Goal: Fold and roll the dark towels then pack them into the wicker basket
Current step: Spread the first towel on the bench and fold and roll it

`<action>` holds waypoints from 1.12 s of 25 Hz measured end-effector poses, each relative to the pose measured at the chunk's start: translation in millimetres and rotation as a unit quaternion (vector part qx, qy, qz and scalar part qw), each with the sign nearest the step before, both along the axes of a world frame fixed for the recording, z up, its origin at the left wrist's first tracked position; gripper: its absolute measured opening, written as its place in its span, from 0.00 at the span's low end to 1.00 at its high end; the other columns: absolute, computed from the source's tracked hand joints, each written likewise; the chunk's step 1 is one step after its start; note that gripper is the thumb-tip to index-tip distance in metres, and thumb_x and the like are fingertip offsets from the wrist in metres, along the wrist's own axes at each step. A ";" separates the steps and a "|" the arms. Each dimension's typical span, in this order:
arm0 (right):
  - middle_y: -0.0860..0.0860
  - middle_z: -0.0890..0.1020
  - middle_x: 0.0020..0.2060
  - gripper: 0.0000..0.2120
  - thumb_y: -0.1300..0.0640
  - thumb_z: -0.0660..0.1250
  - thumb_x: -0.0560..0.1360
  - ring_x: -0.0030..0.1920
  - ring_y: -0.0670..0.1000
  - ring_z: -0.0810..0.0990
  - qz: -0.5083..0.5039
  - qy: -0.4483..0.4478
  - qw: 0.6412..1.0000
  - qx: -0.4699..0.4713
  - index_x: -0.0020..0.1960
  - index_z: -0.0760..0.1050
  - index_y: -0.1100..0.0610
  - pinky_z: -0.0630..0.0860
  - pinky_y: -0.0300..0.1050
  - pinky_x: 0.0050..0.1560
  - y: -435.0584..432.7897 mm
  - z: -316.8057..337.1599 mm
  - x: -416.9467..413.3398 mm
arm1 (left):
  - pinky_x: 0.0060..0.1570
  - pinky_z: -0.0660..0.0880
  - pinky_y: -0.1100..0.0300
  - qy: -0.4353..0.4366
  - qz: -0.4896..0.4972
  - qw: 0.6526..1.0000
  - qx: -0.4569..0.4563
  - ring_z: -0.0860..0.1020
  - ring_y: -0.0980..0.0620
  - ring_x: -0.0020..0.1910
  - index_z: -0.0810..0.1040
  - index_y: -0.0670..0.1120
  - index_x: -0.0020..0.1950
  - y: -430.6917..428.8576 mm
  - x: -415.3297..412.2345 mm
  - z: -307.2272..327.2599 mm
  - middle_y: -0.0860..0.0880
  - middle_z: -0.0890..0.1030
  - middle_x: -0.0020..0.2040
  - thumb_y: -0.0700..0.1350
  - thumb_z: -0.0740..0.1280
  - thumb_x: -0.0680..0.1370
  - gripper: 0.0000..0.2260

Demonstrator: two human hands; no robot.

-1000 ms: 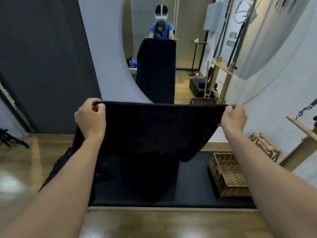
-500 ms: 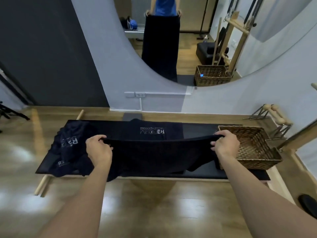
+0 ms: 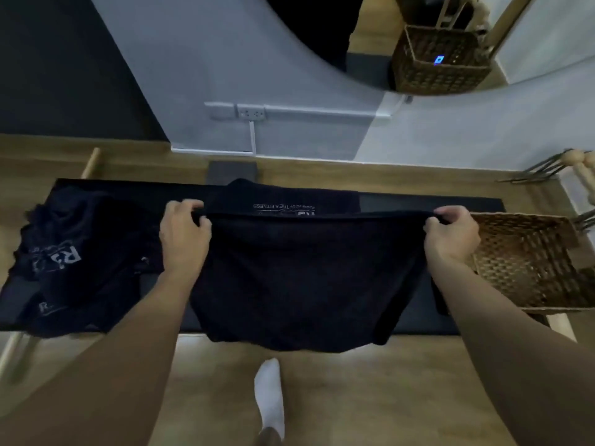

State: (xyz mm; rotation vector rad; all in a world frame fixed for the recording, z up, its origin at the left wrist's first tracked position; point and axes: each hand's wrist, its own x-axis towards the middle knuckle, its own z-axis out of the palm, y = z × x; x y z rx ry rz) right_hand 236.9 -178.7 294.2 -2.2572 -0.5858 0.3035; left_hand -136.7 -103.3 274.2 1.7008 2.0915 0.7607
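A dark towel (image 3: pixel 306 278) is stretched between my hands over the black mat (image 3: pixel 418 204). My left hand (image 3: pixel 183 226) grips its left top corner and my right hand (image 3: pixel 450 233) grips the right one. Its lower half hangs past the mat's front edge. Behind it on the mat lies another dark towel with printed lettering (image 3: pixel 289 197). A crumpled pile of dark towels (image 3: pixel 74 259) sits at the mat's left end. The wicker basket (image 3: pixel 528 262) stands at the right end, beside my right hand, with nothing visible inside.
A wooden floor surrounds the mat, and my white-socked foot (image 3: pixel 269 400) stands in front of it. A wall with a socket strip (image 3: pixel 251 112) and a large mirror (image 3: pixel 418 37) rises behind. Wooden dowels (image 3: pixel 90 162) lie at the left, and metal-and-wood equipment (image 3: pixel 573 162) stands at the far right.
The towel has come down from chest height to just above the mat, still held by both top corners. My view has tilted down toward the floor.
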 end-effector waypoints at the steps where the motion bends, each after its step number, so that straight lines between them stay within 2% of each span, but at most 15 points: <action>1: 0.49 0.81 0.46 0.07 0.61 0.68 0.73 0.49 0.49 0.79 0.009 0.003 1.000 0.000 0.49 0.79 0.53 0.75 0.46 0.60 26.4 -27.6 5.0 | 0.56 0.71 0.52 0.010 -0.001 1.000 -0.005 0.77 0.40 0.54 0.80 0.40 0.60 29.0 1.4 -26.2 0.38 0.76 0.57 0.38 0.65 0.79 0.10; 3: 0.51 0.83 0.47 0.07 0.59 0.68 0.73 0.50 0.52 0.82 0.023 0.002 1.000 0.005 0.49 0.80 0.50 0.75 0.44 0.60 67.7 -78.2 13.8 | 0.56 0.74 0.50 0.007 0.019 1.000 -0.006 0.78 0.40 0.53 0.81 0.40 0.57 75.4 6.2 -73.5 0.38 0.79 0.55 0.39 0.65 0.80 0.09; 5: 0.54 0.83 0.50 0.08 0.58 0.66 0.74 0.53 0.53 0.81 0.026 -0.006 1.000 -0.006 0.51 0.80 0.52 0.70 0.35 0.56 112.1 -137.4 24.4 | 0.56 0.76 0.50 -0.002 0.041 0.999 -0.006 0.80 0.40 0.52 0.81 0.40 0.57 122.1 17.8 -129.7 0.39 0.82 0.53 0.39 0.63 0.81 0.09; 9: 0.54 0.83 0.49 0.10 0.58 0.63 0.76 0.52 0.52 0.81 0.049 0.015 0.999 -0.018 0.54 0.80 0.57 0.69 0.35 0.50 194.9 -243.2 40.5 | 0.57 0.74 0.54 -0.004 0.063 0.998 -0.005 0.79 0.41 0.55 0.80 0.40 0.60 200.5 41.4 -231.0 0.39 0.82 0.55 0.39 0.59 0.83 0.11; 11: 0.52 0.83 0.45 0.09 0.58 0.63 0.76 0.49 0.50 0.81 0.056 0.029 0.998 -0.006 0.52 0.80 0.55 0.73 0.36 0.51 232.6 -281.0 47.2 | 0.57 0.71 0.59 -0.003 0.056 0.998 -0.003 0.78 0.43 0.56 0.79 0.40 0.61 232.6 50.7 -264.2 0.40 0.81 0.57 0.40 0.59 0.83 0.12; 13: 0.50 0.82 0.42 0.05 0.57 0.64 0.74 0.47 0.51 0.83 0.044 0.048 0.998 0.026 0.47 0.78 0.51 0.78 0.43 0.54 269.8 -318.5 54.4 | 0.55 0.70 0.62 0.007 0.049 0.999 0.006 0.78 0.44 0.57 0.79 0.39 0.61 263.5 56.8 -296.4 0.41 0.81 0.58 0.40 0.59 0.83 0.12; 15: 0.51 0.83 0.41 0.03 0.53 0.63 0.70 0.46 0.53 0.84 0.039 0.062 0.996 0.042 0.41 0.76 0.49 0.80 0.50 0.54 305.8 -347.0 67.0 | 0.56 0.70 0.60 0.015 0.044 0.999 0.012 0.78 0.44 0.57 0.79 0.39 0.60 292.2 62.7 -319.0 0.40 0.81 0.57 0.41 0.59 0.83 0.12; 18: 0.50 0.83 0.39 0.04 0.49 0.62 0.63 0.47 0.53 0.85 0.047 0.064 0.996 0.034 0.33 0.73 0.49 0.80 0.49 0.53 356.3 -377.6 85.1 | 0.56 0.70 0.63 0.004 0.051 0.999 0.007 0.78 0.46 0.58 0.80 0.40 0.58 332.2 62.1 -339.9 0.41 0.81 0.57 0.41 0.60 0.81 0.11; 20: 0.48 0.83 0.42 0.05 0.53 0.64 0.65 0.48 0.50 0.84 0.063 0.078 0.994 0.031 0.39 0.78 0.49 0.79 0.43 0.55 374.4 -385.6 80.4 | 0.59 0.68 0.66 -0.007 0.005 1.000 -0.017 0.77 0.47 0.61 0.78 0.42 0.63 347.5 63.7 -351.0 0.43 0.80 0.61 0.41 0.63 0.80 0.13; 21: 0.48 0.82 0.45 0.10 0.56 0.64 0.68 0.50 0.47 0.82 0.079 0.082 0.993 0.024 0.46 0.80 0.49 0.78 0.39 0.57 376.3 -390.1 75.0 | 0.62 0.68 0.65 0.000 -0.034 0.999 -0.035 0.75 0.47 0.63 0.76 0.44 0.66 349.5 66.1 -357.3 0.43 0.78 0.63 0.41 0.64 0.79 0.15; 23: 0.48 0.81 0.51 0.19 0.61 0.63 0.71 0.54 0.46 0.79 0.123 0.077 0.989 0.003 0.59 0.79 0.52 0.74 0.36 0.61 365.3 -405.5 59.4 | 0.67 0.66 0.61 0.032 -0.101 0.991 -0.081 0.73 0.45 0.67 0.72 0.46 0.71 340.1 72.0 -375.6 0.43 0.76 0.67 0.40 0.66 0.78 0.21; 24: 0.48 0.80 0.53 0.21 0.62 0.63 0.71 0.55 0.46 0.78 0.144 0.077 0.987 -0.011 0.63 0.78 0.53 0.73 0.36 0.62 352.8 -414.5 49.0 | 0.67 0.66 0.59 0.036 -0.112 0.988 -0.105 0.73 0.44 0.67 0.71 0.46 0.72 328.9 75.4 -385.9 0.43 0.75 0.68 0.40 0.66 0.78 0.22; 28: 0.50 0.80 0.56 0.18 0.64 0.65 0.76 0.57 0.48 0.77 0.159 0.151 0.972 -0.084 0.65 0.76 0.55 0.72 0.42 0.65 267.1 -452.0 -1.8 | 0.61 0.70 0.59 -0.046 -0.037 0.986 -0.155 0.77 0.44 0.61 0.76 0.42 0.67 233.5 84.4 -424.2 0.43 0.80 0.61 0.40 0.66 0.80 0.15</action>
